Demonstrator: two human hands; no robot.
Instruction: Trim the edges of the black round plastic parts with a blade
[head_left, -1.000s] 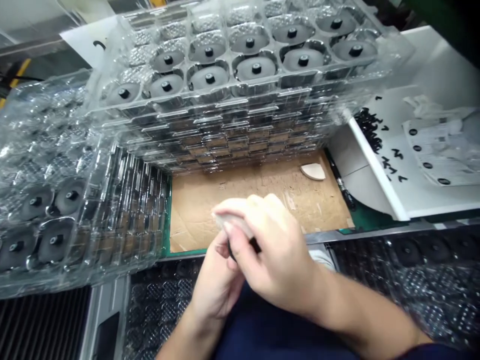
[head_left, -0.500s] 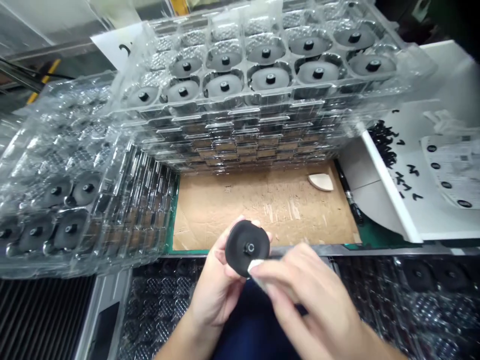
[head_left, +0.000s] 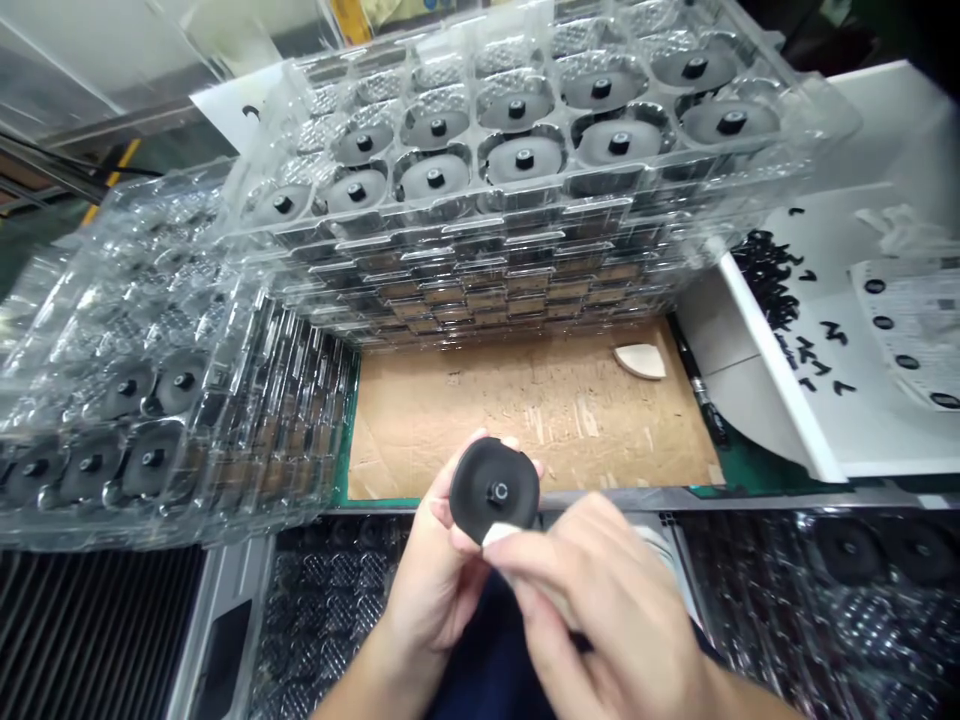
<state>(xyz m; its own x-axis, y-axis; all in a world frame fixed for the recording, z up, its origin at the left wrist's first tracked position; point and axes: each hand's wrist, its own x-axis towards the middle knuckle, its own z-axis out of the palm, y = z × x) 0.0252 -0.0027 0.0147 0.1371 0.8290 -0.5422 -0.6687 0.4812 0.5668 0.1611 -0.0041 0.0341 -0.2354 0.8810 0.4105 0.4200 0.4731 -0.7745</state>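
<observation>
My left hand (head_left: 435, 585) grips a round black disc (head_left: 495, 490) with a small hub in its middle, held upright just over the near edge of a brown board (head_left: 525, 410). My right hand (head_left: 600, 610) is closed on a small pale wedge-shaped piece (head_left: 501, 535) and presses it against the disc's lower rim. A second pale wedge (head_left: 640, 361) lies on the board at the far right.
Stacks of clear plastic trays holding grey discs stand behind (head_left: 525, 170) and to the left (head_left: 150, 400) of the board. A white tray (head_left: 817, 330) with small black parts and a printed sheet is on the right. Dark trays (head_left: 847, 570) line the near edge.
My right hand slid off the disc toward me, uncovering its black face, and now rubs the pale piece along the lower rim. The view shifted slightly.
</observation>
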